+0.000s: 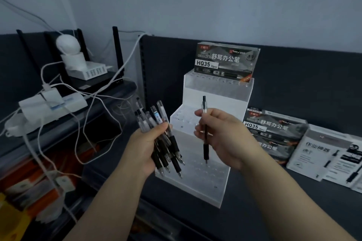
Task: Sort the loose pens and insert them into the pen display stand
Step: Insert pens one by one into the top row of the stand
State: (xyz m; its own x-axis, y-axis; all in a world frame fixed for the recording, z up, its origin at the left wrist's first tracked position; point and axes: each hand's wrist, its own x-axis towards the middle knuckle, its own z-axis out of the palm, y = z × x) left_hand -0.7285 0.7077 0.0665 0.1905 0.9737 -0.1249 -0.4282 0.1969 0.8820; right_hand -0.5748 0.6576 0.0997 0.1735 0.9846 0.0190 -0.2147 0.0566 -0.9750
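On the left, white cables (pixel 86 115) hang in a tangle. The left hand (pixel 145 145) is wrapped round a bunch of pens (pixel 174 145), tips down. The right hand (pixel 225 135) pinches one pen (pixel 205 148) near its middle, upright, its tip just above the low step of the clear stand (pixel 197 190) on the counter (pixel 186 221). Pen boxes (pixel 274 129) lie on the right. The pens look light, stiff and smooth, so they could slip. Holding the rubber part should work best.
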